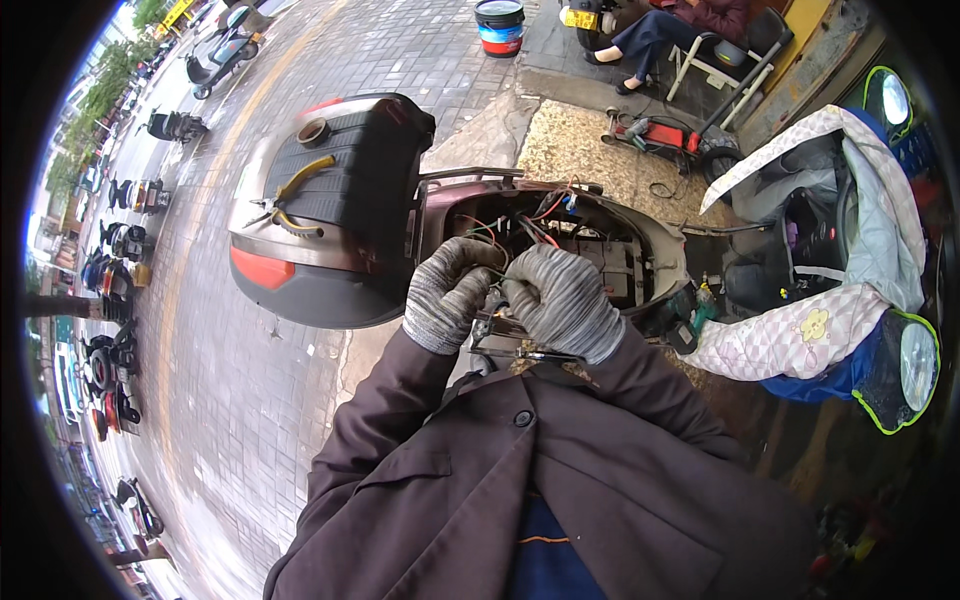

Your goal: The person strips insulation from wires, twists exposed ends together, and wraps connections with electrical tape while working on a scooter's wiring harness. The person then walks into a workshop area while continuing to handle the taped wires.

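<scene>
My left hand (448, 292) and my right hand (562, 297), both in striped grey knit gloves, meet over an opened scooter body (655, 260), their fingers pinched on thin wires (497, 240); the exact held ends are too small to make out. More coloured leads (550, 204) loop above my hands inside the compartment, beside dark battery blocks (620, 260). To the left, the black and silver rear box (375, 205) carries yellow-handled pliers (300, 180) and a small round container (312, 131).
A green tool (690, 325) lies right of the opening, near a scooter with a quilted cover (800, 335). A red floor jack (665, 133) rests on a tan mat. A seated person's legs (640, 50) and a bucket (500, 28) are beyond. Parked scooters (125, 240) line the left.
</scene>
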Action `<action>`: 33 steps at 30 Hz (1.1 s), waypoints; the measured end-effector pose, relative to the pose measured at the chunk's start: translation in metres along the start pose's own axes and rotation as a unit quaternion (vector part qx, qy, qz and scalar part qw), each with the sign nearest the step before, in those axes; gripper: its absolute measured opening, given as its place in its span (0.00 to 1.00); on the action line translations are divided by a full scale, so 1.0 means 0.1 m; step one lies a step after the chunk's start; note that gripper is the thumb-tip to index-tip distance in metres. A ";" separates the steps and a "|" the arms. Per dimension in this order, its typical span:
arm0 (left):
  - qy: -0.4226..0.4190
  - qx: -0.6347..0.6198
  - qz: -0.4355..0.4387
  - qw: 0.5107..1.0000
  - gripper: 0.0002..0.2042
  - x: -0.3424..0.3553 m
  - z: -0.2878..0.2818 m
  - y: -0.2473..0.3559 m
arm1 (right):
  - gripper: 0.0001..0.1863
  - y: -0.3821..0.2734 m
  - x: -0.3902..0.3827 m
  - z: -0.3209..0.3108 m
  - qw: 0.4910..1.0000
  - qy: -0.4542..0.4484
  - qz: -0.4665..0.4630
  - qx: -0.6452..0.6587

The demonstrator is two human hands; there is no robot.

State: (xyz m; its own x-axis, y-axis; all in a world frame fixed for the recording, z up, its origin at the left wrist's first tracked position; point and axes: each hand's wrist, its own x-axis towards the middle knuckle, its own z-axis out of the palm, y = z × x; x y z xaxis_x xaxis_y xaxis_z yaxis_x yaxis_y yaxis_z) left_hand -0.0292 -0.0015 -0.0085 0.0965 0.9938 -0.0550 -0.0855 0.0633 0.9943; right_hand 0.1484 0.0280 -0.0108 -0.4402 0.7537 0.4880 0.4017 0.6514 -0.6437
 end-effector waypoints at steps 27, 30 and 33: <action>-0.083 0.169 0.003 0.982 0.07 0.13 0.20 0.27 | 0.07 0.34 0.14 -0.46 0.989 0.017 -0.130 0.068; -0.082 0.205 0.043 0.974 0.07 0.13 0.21 0.32 | 0.07 0.38 0.19 -0.56 0.990 -0.039 -0.123 0.057; -0.052 0.151 -0.014 0.987 0.07 0.10 0.22 0.39 | 0.06 0.55 0.17 -0.74 0.983 0.031 -0.029 0.177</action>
State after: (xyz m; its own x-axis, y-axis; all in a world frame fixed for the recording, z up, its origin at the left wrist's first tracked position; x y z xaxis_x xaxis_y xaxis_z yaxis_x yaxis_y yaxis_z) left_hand -0.0099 0.0091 0.0312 0.1978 0.9762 -0.0895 0.2177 0.0453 0.9750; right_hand 0.2224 0.0836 0.0058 -0.3998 0.7271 0.5582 0.0670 0.6305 -0.7733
